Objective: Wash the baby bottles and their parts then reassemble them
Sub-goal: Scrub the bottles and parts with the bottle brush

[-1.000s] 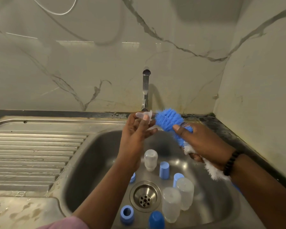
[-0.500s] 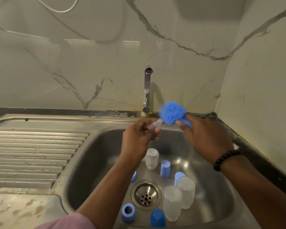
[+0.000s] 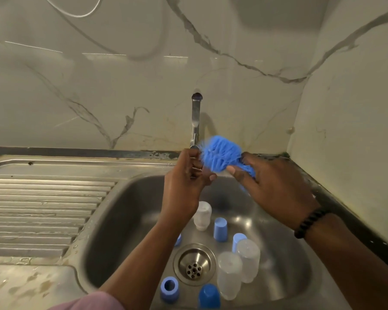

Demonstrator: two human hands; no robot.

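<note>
A pale marble-patterned wall (image 3: 121, 97) rises behind a stainless steel bench (image 3: 31, 285) with a ribbed draining board (image 3: 43, 211) on its left side and a deep steel sink basin (image 3: 121, 231) set toward its right. A slim chrome tap (image 3: 195, 117) stands at the basin's back edge. Two bare forearms reach over the basin from the near edge. The right hand (image 3: 271, 186), a dark beaded bracelet (image 3: 309, 222) on its wrist, has its grip closed around the shaft of a blue bristled bottle brush (image 3: 222, 157), with the bristle head held up just under the tap. The left hand (image 3: 184, 186), with a pink sleeve (image 3: 87, 302) near the bottom edge, has its fingers curled just beside the bristles; whether its grip encloses a small part cannot be told, as the fingers hide it. On the basin floor, three frosted clear plastic baby bottles stand mouth-down: one (image 3: 202, 215) toward the back, two (image 3: 229, 278) (image 3: 248, 260) touching each other right of the round steel drain (image 3: 194, 265). Blue plastic caps and rings are scattered around the drain: two (image 3: 220, 229) (image 3: 238, 239) behind it, a ring (image 3: 169, 289) and a darker cap (image 3: 208, 296) at the near edge, and one (image 3: 178, 240) partly hidden by the left forearm.
</note>
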